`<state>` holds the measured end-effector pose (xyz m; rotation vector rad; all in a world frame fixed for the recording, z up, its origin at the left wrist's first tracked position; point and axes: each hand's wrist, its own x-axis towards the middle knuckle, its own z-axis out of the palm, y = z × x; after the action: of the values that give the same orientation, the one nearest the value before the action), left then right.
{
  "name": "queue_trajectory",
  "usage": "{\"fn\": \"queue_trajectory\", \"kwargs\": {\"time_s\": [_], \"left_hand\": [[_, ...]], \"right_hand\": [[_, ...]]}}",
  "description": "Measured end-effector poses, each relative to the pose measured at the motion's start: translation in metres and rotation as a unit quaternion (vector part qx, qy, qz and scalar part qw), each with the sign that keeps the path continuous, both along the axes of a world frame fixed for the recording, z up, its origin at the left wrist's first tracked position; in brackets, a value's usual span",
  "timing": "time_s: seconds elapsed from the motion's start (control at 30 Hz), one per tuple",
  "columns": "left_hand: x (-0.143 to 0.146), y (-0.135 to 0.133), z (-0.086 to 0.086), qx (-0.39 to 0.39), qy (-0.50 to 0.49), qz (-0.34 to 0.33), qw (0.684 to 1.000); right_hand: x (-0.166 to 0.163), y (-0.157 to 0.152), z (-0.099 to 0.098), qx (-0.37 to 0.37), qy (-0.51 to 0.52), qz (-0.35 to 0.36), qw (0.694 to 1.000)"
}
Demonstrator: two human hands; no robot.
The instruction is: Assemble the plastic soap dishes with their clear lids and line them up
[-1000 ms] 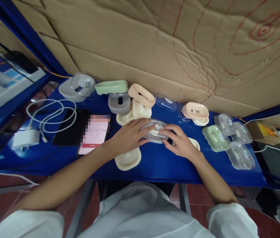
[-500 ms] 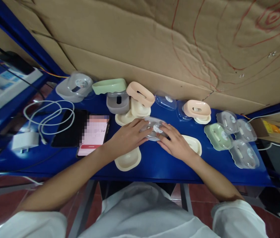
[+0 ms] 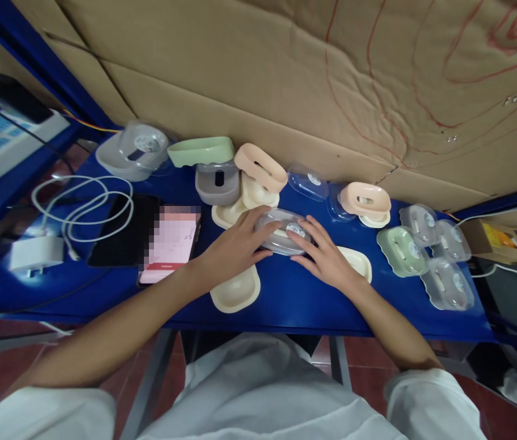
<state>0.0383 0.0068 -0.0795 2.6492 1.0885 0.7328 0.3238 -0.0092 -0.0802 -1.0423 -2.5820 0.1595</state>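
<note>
A grey soap box under a clear lid (image 3: 281, 243) with a round label is between my two hands over the middle of the blue table. My left hand (image 3: 240, 244) grips its left end, thumb near the front edge. At the right end, my right hand (image 3: 327, 260) holds it with fingers laid over the lid and side. A cream tray (image 3: 236, 292) lies below my left forearm. Another cream piece (image 3: 360, 264) is partly hidden behind my right hand. Behind the left hand are a cream base (image 3: 226, 215), a grey box part (image 3: 217, 186) and a peach box part (image 3: 262, 166).
Several lidded boxes, one of them green (image 3: 403, 250), stand at the right. Clear lids (image 3: 307, 182) and a peach part (image 3: 366, 198) lie along the cardboard wall (image 3: 240, 73). A phone (image 3: 171, 244), a coiled white cable (image 3: 79, 208) and a charger (image 3: 36, 253) occupy the left.
The view has shifted slightly. My right hand's fingers have slid outward on the lid toward the right end, and the box's front side shows more.
</note>
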Motion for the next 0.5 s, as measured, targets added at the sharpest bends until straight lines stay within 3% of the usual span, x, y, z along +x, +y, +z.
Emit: {"fn": "queue_trajectory", "kwargs": {"time_s": [0.27,0.5], "left_hand": [[0.0019,-0.0003,-0.0065,-0.034,-0.023,0.002,0.999],[0.0009,0.0022,-0.006,-0.051,-0.04,-0.001,0.998]], "right_hand": [[0.0023,0.0002,0.0078,-0.011,-0.008,0.027,1.0],[-0.0029,-0.0016,0.0012,-0.014,0.003,0.031,0.999]]}}
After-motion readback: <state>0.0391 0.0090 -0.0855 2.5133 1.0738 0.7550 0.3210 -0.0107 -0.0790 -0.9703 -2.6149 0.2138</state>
